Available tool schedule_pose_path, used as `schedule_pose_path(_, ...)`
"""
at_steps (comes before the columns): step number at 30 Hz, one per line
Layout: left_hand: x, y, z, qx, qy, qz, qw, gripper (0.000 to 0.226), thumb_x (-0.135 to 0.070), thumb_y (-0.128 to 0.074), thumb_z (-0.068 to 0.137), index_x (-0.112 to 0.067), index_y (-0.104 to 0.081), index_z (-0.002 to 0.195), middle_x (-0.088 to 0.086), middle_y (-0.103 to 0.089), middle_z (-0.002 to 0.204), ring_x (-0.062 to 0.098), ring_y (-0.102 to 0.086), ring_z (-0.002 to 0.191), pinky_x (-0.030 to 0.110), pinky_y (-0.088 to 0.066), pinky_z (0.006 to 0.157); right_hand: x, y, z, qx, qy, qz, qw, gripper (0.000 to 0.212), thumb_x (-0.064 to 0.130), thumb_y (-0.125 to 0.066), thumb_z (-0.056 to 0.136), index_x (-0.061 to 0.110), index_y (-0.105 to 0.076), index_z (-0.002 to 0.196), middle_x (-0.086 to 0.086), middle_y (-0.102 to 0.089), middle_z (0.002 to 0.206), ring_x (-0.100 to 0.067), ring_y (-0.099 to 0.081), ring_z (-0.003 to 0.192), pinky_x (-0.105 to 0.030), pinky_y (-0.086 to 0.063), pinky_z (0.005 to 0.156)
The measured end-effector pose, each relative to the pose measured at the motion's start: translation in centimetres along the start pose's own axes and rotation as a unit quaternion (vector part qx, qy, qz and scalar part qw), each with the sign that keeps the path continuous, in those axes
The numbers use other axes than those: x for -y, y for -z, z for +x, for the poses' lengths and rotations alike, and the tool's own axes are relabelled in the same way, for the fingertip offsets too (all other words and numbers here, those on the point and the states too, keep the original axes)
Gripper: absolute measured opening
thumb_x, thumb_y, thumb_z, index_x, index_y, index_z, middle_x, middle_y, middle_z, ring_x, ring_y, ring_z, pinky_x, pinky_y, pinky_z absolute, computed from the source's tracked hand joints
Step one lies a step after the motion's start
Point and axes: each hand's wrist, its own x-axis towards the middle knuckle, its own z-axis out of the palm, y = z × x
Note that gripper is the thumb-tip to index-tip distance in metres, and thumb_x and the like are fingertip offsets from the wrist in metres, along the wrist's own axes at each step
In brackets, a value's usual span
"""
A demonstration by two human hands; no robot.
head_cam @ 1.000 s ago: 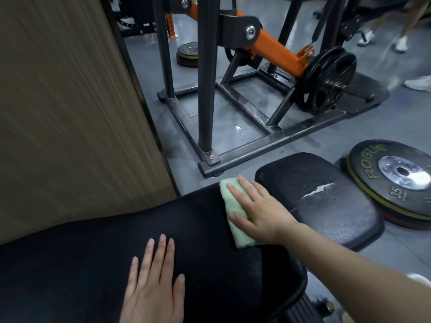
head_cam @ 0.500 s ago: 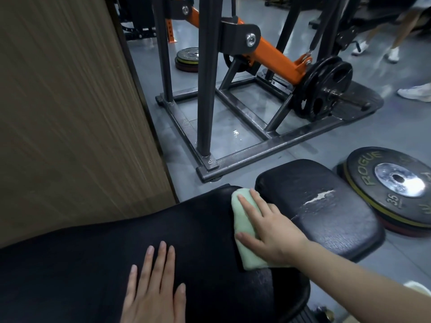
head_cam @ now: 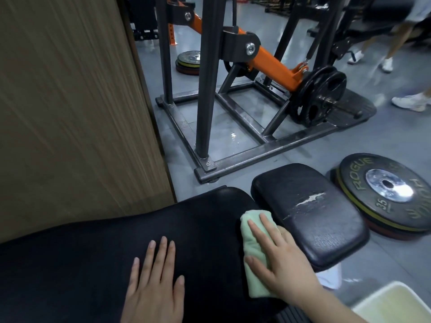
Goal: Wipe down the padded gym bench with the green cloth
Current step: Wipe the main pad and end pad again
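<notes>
The left hand (head_cam: 155,284) lies flat, fingers straight and together, on the main black pad (head_cam: 93,264), holding nothing. Just right of it the right hand (head_cam: 283,259) is the working grip: fingers spread and pressed flat on the green cloth (head_cam: 253,271), which sits folded at the pad's right edge, beside the gap. The cloth looks soft, light and limp, likely best driven by palm pressure rather than pinching. The pad's vinyl looks smooth, firm and slightly slick. Beyond the grip, the smaller seat pad (head_cam: 310,213) shows a cracked, peeling strip. Farther right, a 35 plate (head_cam: 384,194) lies on the floor.
</notes>
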Motion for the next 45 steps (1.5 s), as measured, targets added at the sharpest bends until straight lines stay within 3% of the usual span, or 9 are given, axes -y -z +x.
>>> schedule_pose_path(5, -0.4, 0.5, -0.3, 0.026, 0.013, 0.023, 0.999, 0.063, -0.045, -0.006, 0.1, -0.009, -0.037, 0.142, 0.007, -0.039, 0.148, 0.018, -0.019, 0.142, 0.038, -0.008, 0.115, 1.7, -1.4, -2.8, -0.113, -0.078, 0.001, 0.991, 0.059, 0.057, -0.042, 0.085, 0.032, -0.043, 0.138, -0.005, -0.048, 0.143, -0.037, -0.055, 0.108, -0.044, -0.046, 0.092)
schedule_pose_path(10, -0.8, 1.0, -0.7, 0.011, 0.012, 0.042, 0.999, 0.057, -0.04, -0.017, 0.1, -0.009, -0.038, 0.142, 0.005, -0.035, 0.15, 0.018, -0.021, 0.142, 0.038, -0.009, 0.114, 7.0, -5.0, -6.1, -0.209, -0.238, 0.087, 0.944, 0.063, 0.063, -0.033, 0.089, 0.027, -0.043, 0.139, -0.008, -0.032, 0.152, -0.049, -0.023, 0.133, -0.06, -0.03, 0.103)
schedule_pose_path(18, -0.2, 1.3, -0.9, 0.029, -0.004, 0.051, 0.998, 0.056, -0.038, -0.029, 0.095, -0.005, -0.035, 0.14, 0.006, -0.039, 0.148, 0.016, -0.023, 0.139, 0.035, -0.01, 0.111, 12.5, -7.3, -7.8, -0.163, -0.256, 0.115, 0.946, 0.067, 0.06, -0.038, 0.082, 0.035, -0.036, 0.144, -0.003, -0.012, 0.16, -0.039, 0.02, 0.143, -0.068, -0.023, 0.102)
schedule_pose_path(22, 2.2, 2.8, -3.3, 0.051, -0.065, 0.049, 0.995, 0.056, -0.043, -0.027, 0.097, -0.014, -0.037, 0.144, 0.003, -0.035, 0.15, 0.014, -0.019, 0.141, 0.032, -0.011, 0.112, 9.5, -4.2, -5.9, -0.184, -0.335, 0.191, 0.904, 0.07, 0.061, -0.036, 0.082, 0.035, -0.032, 0.147, 0.002, -0.005, 0.161, -0.027, 0.013, 0.145, -0.044, 0.0, 0.115)
schedule_pose_path(26, 4.0, 3.9, -5.4, 0.056, -0.075, 0.033, 0.995, 0.054, -0.042, -0.028, 0.097, -0.017, -0.038, 0.144, 0.003, -0.035, 0.151, 0.014, -0.019, 0.141, 0.031, -0.01, 0.113, 12.5, -4.0, -3.8, -0.206, -0.489, 0.219, 0.819, 0.061, 0.051, -0.038, 0.095, 0.039, -0.019, 0.151, 0.007, 0.005, 0.161, -0.033, 0.007, 0.145, -0.054, -0.018, 0.111)
schedule_pose_path(29, 4.7, 4.1, -5.9, 0.066, -0.073, 0.028, 0.995, 0.055, -0.041, -0.03, 0.096, -0.015, -0.04, 0.144, 0.004, -0.037, 0.15, 0.014, -0.021, 0.14, 0.031, -0.01, 0.112, 19.9, -6.5, -4.8, -0.183, -0.49, 0.202, 0.828, 0.061, 0.052, -0.036, 0.094, 0.039, -0.016, 0.151, 0.008, 0.009, 0.161, -0.038, 0.012, 0.143, -0.061, -0.036, 0.099)
schedule_pose_path(33, 7.1, 5.3, -8.3, 0.082, -0.059, 0.038, 0.994, 0.056, -0.043, -0.028, 0.097, -0.016, -0.037, 0.145, 0.004, -0.035, 0.151, 0.015, -0.02, 0.141, 0.032, -0.01, 0.113, 23.4, -7.9, -6.2, -0.113, -0.467, 0.201, 0.854, 0.068, 0.052, -0.038, 0.093, 0.041, -0.004, 0.151, 0.01, 0.022, 0.157, -0.037, 0.026, 0.139, -0.061, -0.033, 0.103)
schedule_pose_path(39, 8.6, 6.1, -11.4, 0.079, -0.003, 0.038, 0.996, 0.055, -0.045, -0.014, 0.102, -0.019, -0.03, 0.148, 0.002, -0.028, 0.155, 0.016, -0.016, 0.145, 0.033, -0.01, 0.114, 15.4, -5.5, -4.1, -0.176, -0.498, 0.213, 0.822, 0.068, 0.058, -0.039, 0.092, 0.039, -0.011, 0.151, 0.002, 0.01, 0.161, -0.045, 0.003, 0.141, -0.059, -0.017, 0.113)
schedule_pose_path(45, 8.6, 5.9, -10.9, 0.073, -0.003, 0.028, 0.997, 0.053, -0.043, -0.019, 0.1, -0.023, -0.027, 0.149, 0.0, -0.027, 0.156, 0.015, -0.013, 0.146, 0.035, -0.012, 0.113, 10.9, -2.5, -2.6, -0.174, -0.516, 0.179, 0.819, 0.061, 0.054, -0.031, 0.096, 0.038, -0.01, 0.152, 0.004, 0.007, 0.161, -0.042, -0.003, 0.142, -0.057, -0.02, 0.109)
